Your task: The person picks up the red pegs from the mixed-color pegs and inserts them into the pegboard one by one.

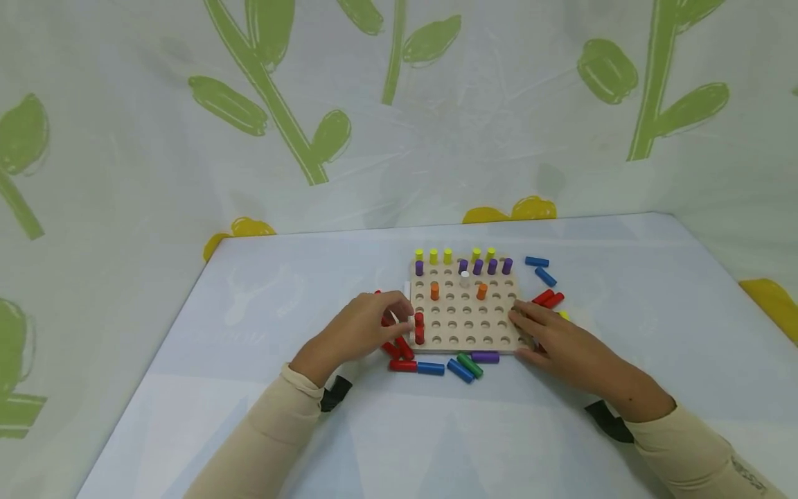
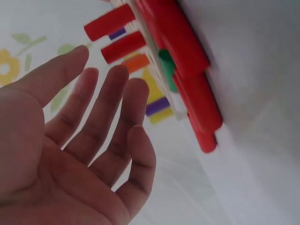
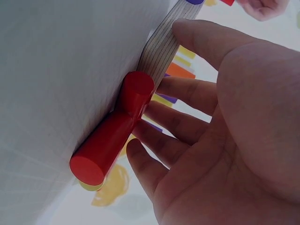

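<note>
A wooden pegboard point(image 1: 458, 332) lies on the table, with several coloured pegs upright in its holes. My left hand point(image 1: 364, 324) hovers at the board's left side, beside two upright red pegs point(image 1: 420, 336). In the left wrist view its fingers point(image 2: 105, 108) are loosely bent and hold nothing; the red pegs point(image 2: 123, 47) stand just past the fingertips. At the opposite side, my right hand point(image 1: 557, 346) rests against the board's right edge with extended fingers. The right wrist view shows its thumb at the board's layered edge point(image 3: 161, 47), near loose red pegs point(image 3: 105, 145).
Yellow pegs point(image 1: 433, 256) and purple pegs point(image 1: 492, 266) line the far rows; an orange peg point(image 1: 434, 291) and a white peg point(image 1: 464, 278) stand nearer. Loose blue pegs point(image 1: 545, 276) lie at right. In front lie a green peg point(image 1: 470, 365) and a purple peg point(image 1: 485, 357).
</note>
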A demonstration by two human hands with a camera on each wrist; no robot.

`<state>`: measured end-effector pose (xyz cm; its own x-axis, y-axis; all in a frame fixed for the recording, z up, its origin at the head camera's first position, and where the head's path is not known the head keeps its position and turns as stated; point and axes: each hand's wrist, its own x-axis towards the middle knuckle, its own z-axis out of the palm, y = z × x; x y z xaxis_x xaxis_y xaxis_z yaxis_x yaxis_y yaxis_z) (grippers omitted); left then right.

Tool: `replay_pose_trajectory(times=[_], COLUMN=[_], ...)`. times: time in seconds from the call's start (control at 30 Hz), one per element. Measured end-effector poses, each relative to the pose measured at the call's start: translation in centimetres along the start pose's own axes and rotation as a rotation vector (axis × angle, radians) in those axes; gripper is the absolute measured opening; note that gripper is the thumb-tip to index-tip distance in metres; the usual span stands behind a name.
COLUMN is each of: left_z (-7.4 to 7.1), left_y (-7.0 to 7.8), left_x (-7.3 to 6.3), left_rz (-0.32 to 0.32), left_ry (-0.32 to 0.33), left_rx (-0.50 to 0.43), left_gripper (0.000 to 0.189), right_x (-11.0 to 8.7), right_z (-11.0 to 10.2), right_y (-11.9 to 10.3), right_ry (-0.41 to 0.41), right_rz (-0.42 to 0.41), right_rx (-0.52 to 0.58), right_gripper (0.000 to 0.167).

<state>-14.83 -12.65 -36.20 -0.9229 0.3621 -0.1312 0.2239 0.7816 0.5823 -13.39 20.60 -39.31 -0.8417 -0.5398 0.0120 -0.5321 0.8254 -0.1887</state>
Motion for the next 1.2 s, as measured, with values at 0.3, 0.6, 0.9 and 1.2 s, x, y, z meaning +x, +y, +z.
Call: replay_pose_trajectory(times=[0.3,0.6,0.9,1.2], left_z=[-1.0,-1.4,-0.7,-0.9], left_y=[-1.6,-3.4,-3.5,-3.4], left_x=[0.6,1.4,2.9,3.2], left_rz=[-0.163,-0.266,-0.319,-0.308], left_ry=[0.092,0.126,0.081,0.084], left_rx=[0.11,0.183,0.21,0.207], left_gripper=[0.028,0.042,0.049,0.041], right_x=[0.1,0.4,-0.1,0.0], right_z=[-0.1,-0.3,0.1,0.1], right_y=[-0.2,-0.4,-0.2,-0.1], right_ry=[0.005,-0.012,0.0,-0.001], right_rz=[-0.006,0.013,0.004,0.015], right_rx=[-0.005,0.002,0.019,0.016], right_gripper=[0.066,0.067,0.066,0.066])
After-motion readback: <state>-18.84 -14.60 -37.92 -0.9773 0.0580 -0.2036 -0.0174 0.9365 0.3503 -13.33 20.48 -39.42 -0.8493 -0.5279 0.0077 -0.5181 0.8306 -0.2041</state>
